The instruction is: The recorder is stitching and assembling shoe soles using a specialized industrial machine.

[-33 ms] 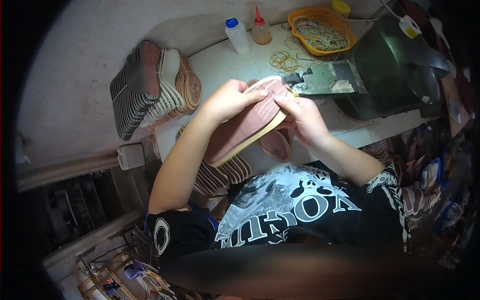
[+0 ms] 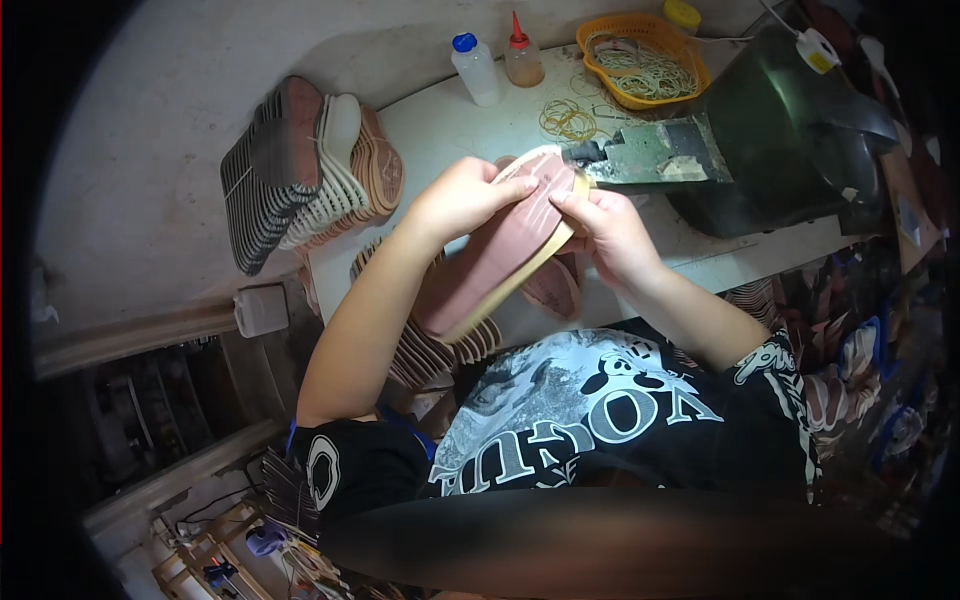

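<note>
A pinkish shoe insole (image 2: 500, 250) with a pale yellow edge strip is held slanted between my two hands, its far end against the small dark head of a green machine (image 2: 655, 155). My left hand (image 2: 470, 200) grips its left side, thumb lying on the upper face. On the right side, my right hand (image 2: 600, 225) pinches the edge near the far end, thumb on top; its other fingers are partly hidden beneath. Below the held piece another pink insole (image 2: 553, 288) lies on the white table (image 2: 430, 120).
Bundled stacks of insoles (image 2: 270, 170) stand at the left, and more insoles (image 2: 420, 350) are lined up near my left forearm. A blue-capped bottle (image 2: 475, 75), a red-tipped bottle (image 2: 523, 62), loose rubber bands (image 2: 568, 120) and an orange basket (image 2: 590, 65) sit at the back.
The insole's near end has shifted slightly toward me and to the right. Both hands keep their hold almost in place.
</note>
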{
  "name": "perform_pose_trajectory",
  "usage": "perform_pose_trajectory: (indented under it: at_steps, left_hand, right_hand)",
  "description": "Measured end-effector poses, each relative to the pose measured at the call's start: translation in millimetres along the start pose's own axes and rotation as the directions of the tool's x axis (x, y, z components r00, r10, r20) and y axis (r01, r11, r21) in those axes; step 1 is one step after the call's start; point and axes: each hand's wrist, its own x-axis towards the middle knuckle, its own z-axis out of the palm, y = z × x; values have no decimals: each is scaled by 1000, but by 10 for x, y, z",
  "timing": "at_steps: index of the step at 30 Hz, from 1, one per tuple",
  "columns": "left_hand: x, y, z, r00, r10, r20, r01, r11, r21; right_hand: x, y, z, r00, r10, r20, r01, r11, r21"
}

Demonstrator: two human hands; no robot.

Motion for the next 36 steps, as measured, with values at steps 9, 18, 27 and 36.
perform_pose_trajectory:
  at_steps: [9, 18, 27, 36]
  left_hand:
    - [-208, 208, 272, 989, -107, 99, 127, 966, -225]
    - [-54, 63, 180, 993, -49, -112, 17, 963, -270]
    - [155, -63, 57, 990, -76, -119, 29, 934, -355]
    - [983, -267, -390, 903, 232, -362, -170, 966, 194]
  right_hand:
    - [-371, 62, -148, 998, 30, 58, -14, 968, -249]
    - [-33, -51, -151, 993, 76, 92, -67, 992, -105]
    - [-599, 24, -157, 899, 430, 87, -401, 885, -235]
    - [-189, 33, 65, 979, 195, -66, -198, 980, -34]
